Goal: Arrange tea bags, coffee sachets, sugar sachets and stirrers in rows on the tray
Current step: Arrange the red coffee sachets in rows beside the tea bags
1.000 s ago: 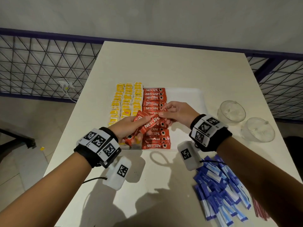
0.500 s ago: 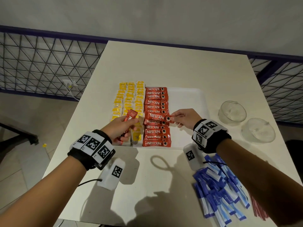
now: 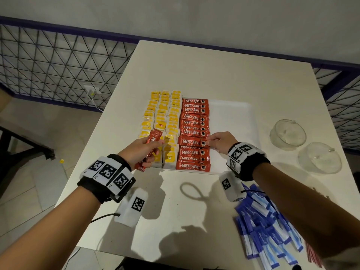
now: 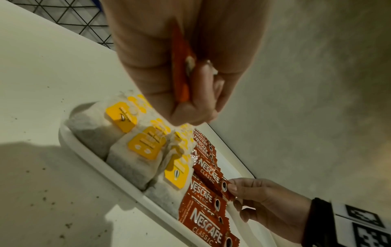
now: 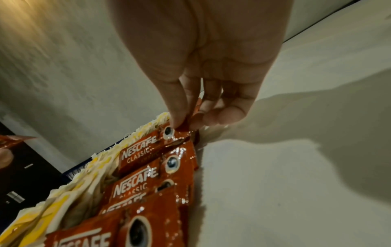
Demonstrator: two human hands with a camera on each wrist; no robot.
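**Coffee row nearly laid, sugar and stirrers still waiting**

On the white tray (image 3: 231,114), the tea bags (image 3: 163,117) with yellow tags fill three columns at its 9 o'clock side, and a column of red coffee sachets (image 3: 193,121) runs beside them toward the middle. The tray's 3 o'clock part is bare. By my reading the task is about half done: tea is set, coffee is close to finished, and sugar and stirrers have not been started.

The right hand (image 3: 220,142) pinches the end of one coffee sachet (image 3: 191,142) lying in the red column, thumb and fingertip closed on its edge. The left hand (image 3: 139,152) grips another red sachet (image 3: 151,149) held above the tea bags, fingers curled round it.

The blue-and-white sugar sachets (image 3: 266,228) lie in a loose pile on the table (image 3: 194,71) at 5 o'clock from the tray, with the red stirrers (image 3: 313,256) just past them. Two glass bowls (image 3: 303,145) stand at 3 o'clock.

The red packets read "NESCAFÉ CLASSIC". Writing on the tea tags and the sugar is too small to read.
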